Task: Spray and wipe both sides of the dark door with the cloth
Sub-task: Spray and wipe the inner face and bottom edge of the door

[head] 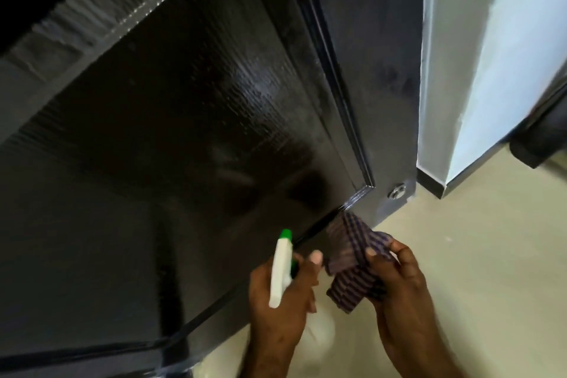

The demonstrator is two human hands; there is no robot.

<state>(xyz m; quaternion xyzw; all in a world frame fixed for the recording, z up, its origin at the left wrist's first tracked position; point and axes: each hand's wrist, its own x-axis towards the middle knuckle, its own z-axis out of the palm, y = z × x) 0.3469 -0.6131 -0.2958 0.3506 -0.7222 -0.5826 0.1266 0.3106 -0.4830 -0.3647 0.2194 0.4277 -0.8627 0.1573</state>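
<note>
I see the door [190, 120] as glossy black-brown with a fine wood-grain pattern, filling the left and centre of the frame; the spray bottle [280, 270] at lower centre is white with a green nozzle; the cloth [352, 258] beside it is purple with darker stripes; the floor [478, 255] at lower right is cream; the wall [478, 55] at upper right is pale blue-white.

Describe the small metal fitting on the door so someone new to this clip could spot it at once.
Start with the dark door that fills most of the view and follow its raised panel moulding down to the lower corner. Just beyond that corner, near the door's bottom edge beside the pale floor, sits a small round silver fitting. It is the only shiny metal spot on the dark surface.
</note>
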